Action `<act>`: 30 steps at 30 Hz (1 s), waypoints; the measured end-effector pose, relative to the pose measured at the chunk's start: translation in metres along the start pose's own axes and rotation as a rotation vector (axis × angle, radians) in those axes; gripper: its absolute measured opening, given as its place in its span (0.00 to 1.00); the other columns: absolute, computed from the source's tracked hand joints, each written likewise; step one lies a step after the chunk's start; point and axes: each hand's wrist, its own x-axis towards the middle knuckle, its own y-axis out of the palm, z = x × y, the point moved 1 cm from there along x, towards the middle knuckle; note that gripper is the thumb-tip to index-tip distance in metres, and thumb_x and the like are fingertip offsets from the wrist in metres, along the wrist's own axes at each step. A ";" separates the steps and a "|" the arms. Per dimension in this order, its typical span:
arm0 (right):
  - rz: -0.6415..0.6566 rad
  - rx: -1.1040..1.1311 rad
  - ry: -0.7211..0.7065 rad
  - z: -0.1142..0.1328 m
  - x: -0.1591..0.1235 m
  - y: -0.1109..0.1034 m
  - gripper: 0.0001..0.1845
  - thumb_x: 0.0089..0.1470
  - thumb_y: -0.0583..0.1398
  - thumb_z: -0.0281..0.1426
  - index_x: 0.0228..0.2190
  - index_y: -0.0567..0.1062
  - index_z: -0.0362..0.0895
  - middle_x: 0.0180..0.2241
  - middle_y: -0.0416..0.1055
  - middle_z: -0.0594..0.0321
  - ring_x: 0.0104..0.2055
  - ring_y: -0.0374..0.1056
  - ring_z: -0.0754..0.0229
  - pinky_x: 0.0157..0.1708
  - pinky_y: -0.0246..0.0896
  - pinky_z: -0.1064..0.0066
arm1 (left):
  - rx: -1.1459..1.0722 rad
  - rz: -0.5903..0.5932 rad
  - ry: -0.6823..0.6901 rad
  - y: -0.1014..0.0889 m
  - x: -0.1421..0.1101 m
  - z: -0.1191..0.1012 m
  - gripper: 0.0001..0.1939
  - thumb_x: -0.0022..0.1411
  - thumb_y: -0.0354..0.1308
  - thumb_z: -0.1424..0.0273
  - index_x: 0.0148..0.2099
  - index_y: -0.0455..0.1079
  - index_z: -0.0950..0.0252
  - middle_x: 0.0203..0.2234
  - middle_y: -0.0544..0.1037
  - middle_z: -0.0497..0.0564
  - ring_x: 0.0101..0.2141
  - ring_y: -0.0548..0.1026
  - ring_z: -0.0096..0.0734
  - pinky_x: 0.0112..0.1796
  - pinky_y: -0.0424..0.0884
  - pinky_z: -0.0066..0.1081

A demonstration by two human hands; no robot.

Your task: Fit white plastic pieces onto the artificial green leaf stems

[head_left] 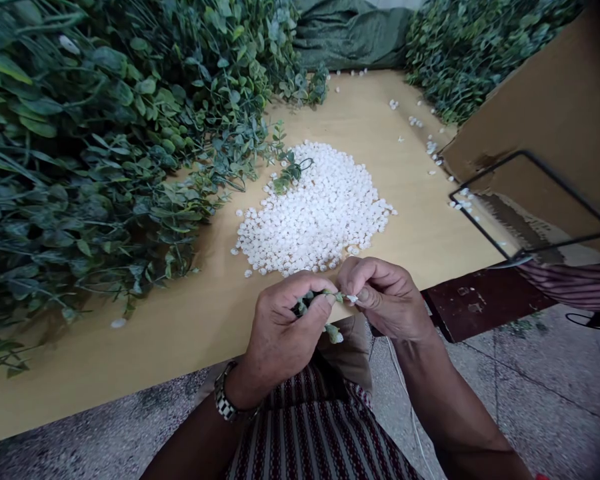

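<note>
While the floor (pixel 530 387) showed speckled grey below, the table (pixel 425 223) ran across the view, tan and smooth. Greenery, large mass (pixel 130 153): heaped along the table's left side, leaves small and rounded. Cardboard (pixel 550 113): upright at the right, its lower part torn. Greenery, second mass (pixel 480 53): at the far right, beyond the cardboard. Cloth (pixel 355 33): dark green, bunched at the far edge. Apron (pixel 310 440): striped, on the person's lap. Pile (pixel 325 213): many small white pieces, mid-table, just beyond the hands, with strays towards the far right. Wire frame (pixel 523 153): black, four-sided, in front of the cardboard.

Left hand (pixel 287 327): thumb and forefinger pressed together on the sprig, the other fingers curled. Right hand (pixel 387 300): thumb and forefinger pinched tight on a white piece, the tips meeting near the left hand's. Watch (pixel 224 395): metal band, on the left wrist. Loose stem (pixel 289 172): green, across the pile's far left part. Sprig (pixel 335 334): held over the table's near edge, partly hidden by the left fingers. White piece (pixel 352 299): at the sprig's tip; whether joined to it could not be told
</note>
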 end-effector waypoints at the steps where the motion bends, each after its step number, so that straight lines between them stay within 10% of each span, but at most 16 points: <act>1: 0.000 0.000 0.010 0.000 0.000 0.000 0.03 0.52 0.63 0.30 0.28 0.75 0.44 0.25 0.67 0.65 0.27 0.61 0.65 0.28 0.55 0.72 | -0.001 0.003 0.004 0.000 0.000 0.000 0.07 0.55 0.54 0.80 0.28 0.72 0.67 0.21 0.74 0.46 0.24 0.69 0.22 0.28 0.65 0.22; 30: 0.055 -0.060 0.030 0.002 -0.001 0.000 0.05 0.53 0.62 0.32 0.28 0.74 0.43 0.25 0.66 0.65 0.27 0.60 0.66 0.26 0.54 0.72 | 0.026 0.032 0.080 -0.001 -0.001 -0.002 0.09 0.55 0.54 0.82 0.28 0.72 0.67 0.22 0.75 0.47 0.24 0.71 0.23 0.27 0.68 0.22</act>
